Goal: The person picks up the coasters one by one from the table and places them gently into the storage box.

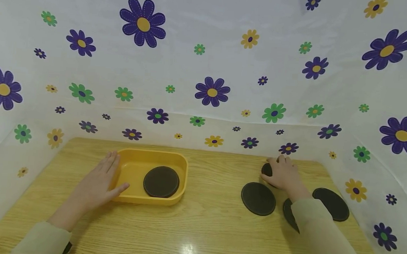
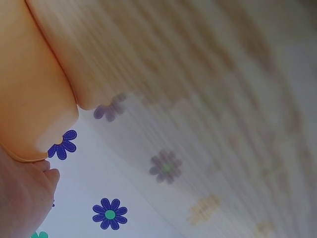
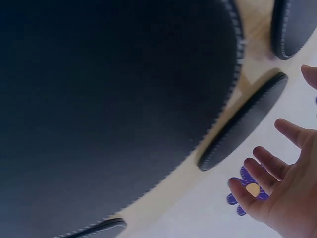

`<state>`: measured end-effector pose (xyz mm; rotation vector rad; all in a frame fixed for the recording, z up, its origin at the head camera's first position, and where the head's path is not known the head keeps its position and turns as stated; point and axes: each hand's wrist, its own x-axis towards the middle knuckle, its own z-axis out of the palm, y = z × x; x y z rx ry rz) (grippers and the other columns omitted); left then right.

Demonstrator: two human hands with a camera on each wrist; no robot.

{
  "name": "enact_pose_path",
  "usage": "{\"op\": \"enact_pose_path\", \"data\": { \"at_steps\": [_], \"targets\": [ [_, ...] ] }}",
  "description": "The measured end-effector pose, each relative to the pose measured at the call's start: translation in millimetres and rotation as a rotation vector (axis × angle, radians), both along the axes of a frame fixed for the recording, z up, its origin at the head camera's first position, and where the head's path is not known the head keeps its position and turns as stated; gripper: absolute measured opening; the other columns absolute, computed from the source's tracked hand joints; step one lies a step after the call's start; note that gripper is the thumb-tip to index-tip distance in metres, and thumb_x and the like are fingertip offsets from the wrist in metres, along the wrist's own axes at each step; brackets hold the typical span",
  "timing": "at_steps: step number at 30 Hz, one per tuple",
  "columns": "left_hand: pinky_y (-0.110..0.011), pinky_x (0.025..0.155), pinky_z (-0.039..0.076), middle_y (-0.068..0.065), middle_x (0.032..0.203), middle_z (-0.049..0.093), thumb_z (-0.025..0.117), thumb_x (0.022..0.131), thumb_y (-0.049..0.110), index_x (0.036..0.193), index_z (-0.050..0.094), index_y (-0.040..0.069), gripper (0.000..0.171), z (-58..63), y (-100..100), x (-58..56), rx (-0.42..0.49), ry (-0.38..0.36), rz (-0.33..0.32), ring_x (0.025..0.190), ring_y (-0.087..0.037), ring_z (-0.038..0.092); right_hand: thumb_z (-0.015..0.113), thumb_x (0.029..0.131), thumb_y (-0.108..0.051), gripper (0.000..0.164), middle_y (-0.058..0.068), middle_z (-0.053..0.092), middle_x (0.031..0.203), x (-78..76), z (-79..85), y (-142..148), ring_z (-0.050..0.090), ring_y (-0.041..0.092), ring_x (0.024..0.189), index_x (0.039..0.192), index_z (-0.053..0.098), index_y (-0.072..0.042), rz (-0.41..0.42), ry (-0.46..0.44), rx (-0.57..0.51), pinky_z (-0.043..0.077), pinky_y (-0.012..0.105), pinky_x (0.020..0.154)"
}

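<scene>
At the left, the left hand (image 1: pixel 94 188) lies with straight fingers along the side of a yellow, rounded-rectangular, plastic-looking tray (image 1: pixel 148 200), clenching nothing. The tray looks light and stiff, apt to slide on the smooth wood-grain table (image 1: pixel 213 238), so a flat palm against its wall should steady it. Inside, toward its right end, lies one flat, round, black, leather-look disc (image 1: pixel 161 182). Farther right, four matching discs rest on the table: the nearer-left disc (image 1: pixel 258 198), the back disc (image 1: pixel 267 169) partly beneath the right hand (image 1: pixel 283 176), the half-hidden disc (image 1: pixel 289 215) under the pale sleeve (image 1: pixel 318 225), and the far-right disc (image 1: pixel 332 205). The right hand's fingers are spread and grasp nothing; whether a fingertip touches the back disc, I cannot tell. These pale-stitched discs are probably light, fairly stiff and hardly fragile — smooth-faced, so best pinched at opposite points of the stitched edge, thumb against fingertips.
</scene>
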<state>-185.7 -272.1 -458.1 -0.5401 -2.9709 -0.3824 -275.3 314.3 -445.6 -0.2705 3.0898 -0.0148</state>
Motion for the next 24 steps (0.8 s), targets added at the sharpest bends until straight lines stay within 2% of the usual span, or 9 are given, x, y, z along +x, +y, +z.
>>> {"op": "enact_pose_path", "data": {
  "at_steps": [7,18,24],
  "targets": [
    [-0.059,0.133,0.02,-0.031,0.175,0.013,0.058,0.103,0.058,0.164,0.018,-0.012,0.101,-3.2,-1.6,-0.9,0.006,0.011,-0.001,0.162,-0.051,0.017,0.062,0.097,-0.054,0.08,0.045,0.042,0.146,-4.6,-12.9,10.3,0.043,0.064,0.134,0.152,0.048,0.003,-0.028,-0.031,0.0,0.045,0.08,0.104],
    [-0.059,0.133,0.021,-0.03,0.175,0.011,0.058,0.103,0.058,0.165,0.017,-0.011,0.101,-4.7,-2.4,-1.5,-0.005,0.014,0.001,0.163,-0.05,0.016,0.064,0.097,-0.055,0.081,0.042,0.048,0.137,-0.6,-12.0,12.1,0.048,0.062,0.127,0.154,0.046,0.0,-0.054,-0.056,-0.044,0.051,0.075,0.096],
    [-0.061,0.132,0.022,-0.03,0.176,0.01,0.057,0.103,0.06,0.165,0.017,-0.011,0.103,-5.0,-2.0,-2.7,-0.009,0.007,0.004,0.163,-0.049,0.015,0.062,0.094,-0.054,0.083,0.042,0.044,0.139,-3.5,-14.9,14.7,0.043,0.063,0.13,0.156,0.043,-0.001,-0.078,-0.085,-0.083,0.047,0.077,0.1]
  ]
}}
